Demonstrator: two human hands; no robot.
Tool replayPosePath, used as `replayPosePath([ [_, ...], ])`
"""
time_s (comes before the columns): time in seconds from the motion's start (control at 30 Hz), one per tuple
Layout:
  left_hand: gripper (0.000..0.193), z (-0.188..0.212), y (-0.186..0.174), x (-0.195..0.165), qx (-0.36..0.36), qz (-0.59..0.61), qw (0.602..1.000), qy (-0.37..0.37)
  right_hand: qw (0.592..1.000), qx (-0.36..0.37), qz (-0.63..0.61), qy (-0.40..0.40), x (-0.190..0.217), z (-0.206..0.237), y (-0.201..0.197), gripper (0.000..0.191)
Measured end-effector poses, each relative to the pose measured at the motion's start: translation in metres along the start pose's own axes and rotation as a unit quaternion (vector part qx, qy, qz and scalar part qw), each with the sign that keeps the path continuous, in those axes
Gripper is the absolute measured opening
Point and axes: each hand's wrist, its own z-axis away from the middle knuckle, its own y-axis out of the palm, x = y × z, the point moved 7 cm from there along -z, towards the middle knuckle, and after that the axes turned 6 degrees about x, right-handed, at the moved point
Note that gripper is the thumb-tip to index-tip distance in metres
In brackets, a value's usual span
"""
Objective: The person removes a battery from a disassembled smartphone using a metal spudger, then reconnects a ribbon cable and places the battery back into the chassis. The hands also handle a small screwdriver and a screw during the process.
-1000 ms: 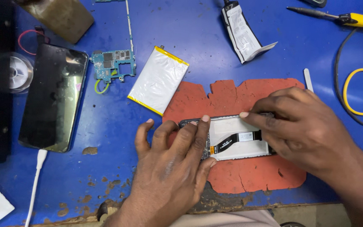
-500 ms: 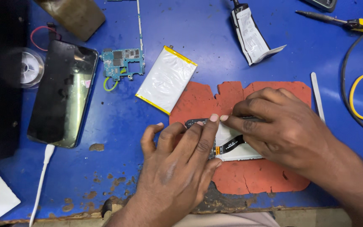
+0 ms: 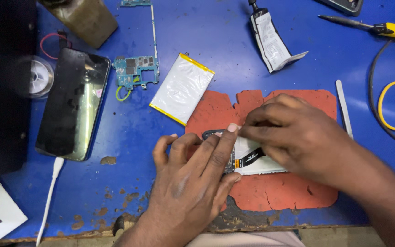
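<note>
Both hands press on opened phone frame (image 3: 252, 160) lying on red mat (image 3: 298, 192): left hand (image 3: 193, 183) flat, fingers spread; right hand (image 3: 293, 132) fingertips pinched at its top edge, beside battery (image 3: 181, 88).

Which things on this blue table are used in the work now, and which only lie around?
In use:
- left hand pressing the opened phone body with black flex cable
- right hand on the same body
- red rubber mat under it

Lying about:
- white flat battery with yellow edges
- blue circuit board
- black glass phone screen
- crumpled glue tube
- yellow-handled screwdriver
</note>
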Motion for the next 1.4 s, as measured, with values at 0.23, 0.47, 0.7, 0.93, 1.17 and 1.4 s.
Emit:
replayPosePath([
  [0.23,0.074,-0.001,0.003,0.002,0.004,0.012,1.000,-0.009,0.970,-0.066,-0.060,0.228,-0.043,0.028,-0.021,0.016],
  [0.47,0.075,-0.006,0.012,0.001,0.013,-0.002,1.000,-0.011,0.953,-0.004,-0.059,0.297,-0.062,0.034,-0.020,0.016],
  [0.7,0.075,-0.004,0.017,0.003,0.021,0.001,1.000,-0.008,0.933,0.075,-0.045,0.349,-0.070,0.030,-0.020,0.020],
  [0.93,0.073,-0.003,0.016,0.005,0.019,0.004,1.000,-0.002,0.928,0.151,0.008,0.341,-0.065,0.017,-0.020,0.020],
  [1.17,0.072,-0.001,0.014,0.006,0.007,-0.013,1.000,0.000,0.929,0.201,0.065,0.305,-0.053,0.000,-0.017,0.016],
  [1.4,0.071,0.000,0.011,0.007,-0.004,-0.015,1.000,0.001,0.938,0.201,0.047,0.279,-0.040,-0.019,-0.010,0.020],
])
